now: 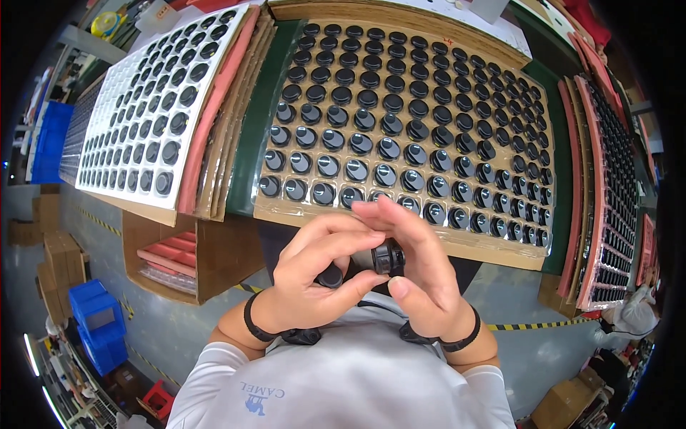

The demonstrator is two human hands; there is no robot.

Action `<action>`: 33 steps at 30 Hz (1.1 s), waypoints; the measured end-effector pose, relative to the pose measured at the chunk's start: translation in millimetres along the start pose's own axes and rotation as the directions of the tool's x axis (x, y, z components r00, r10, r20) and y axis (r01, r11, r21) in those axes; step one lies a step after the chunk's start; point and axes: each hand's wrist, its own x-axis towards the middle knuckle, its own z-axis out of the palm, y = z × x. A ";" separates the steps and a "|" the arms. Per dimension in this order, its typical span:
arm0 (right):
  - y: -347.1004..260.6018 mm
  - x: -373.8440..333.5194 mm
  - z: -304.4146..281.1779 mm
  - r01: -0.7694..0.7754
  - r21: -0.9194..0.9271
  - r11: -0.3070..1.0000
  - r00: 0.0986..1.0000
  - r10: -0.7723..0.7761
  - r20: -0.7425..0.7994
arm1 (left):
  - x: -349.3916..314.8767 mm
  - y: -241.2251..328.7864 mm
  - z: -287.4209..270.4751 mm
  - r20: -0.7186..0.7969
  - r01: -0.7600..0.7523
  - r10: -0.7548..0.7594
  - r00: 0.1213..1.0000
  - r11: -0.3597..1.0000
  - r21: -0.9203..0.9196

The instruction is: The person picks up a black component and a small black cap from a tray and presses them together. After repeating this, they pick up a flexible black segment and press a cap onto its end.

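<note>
Above my lap, my left hand (pixel 318 261) is curled with thumb and forefinger round a dark cylindrical part with a black ribbed ring (pixel 388 257). A second black, round-ended piece (pixel 331 275) is tucked in the same palm. My right hand (pixel 427 275) cups the ringed end from the right, its fingers bent over it and its thumb below; the exact contact is partly hidden. Just beyond my hands lies a clear plastic tray (pixel 321 209) with rows of black round parts. The nearer rows show glossy, lens-like tops; the farther rows look like plain black caps.
At the left, a white tray (pixel 107 154) of black parts tops stacked cardboard and pink sheets (pixel 214 136). Another filled tray (pixel 604 214) stands at the right. An open cardboard box (pixel 207 250) sits below left, with blue bins (pixel 96 322) farther out on the floor.
</note>
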 end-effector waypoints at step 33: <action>16.6 6.8 1.9 0.109 -0.043 0.993 0.989 -0.104 0.101 | -2.0 -0.5 3.3 -0.072 -0.037 0.050 0.996 0.985 0.169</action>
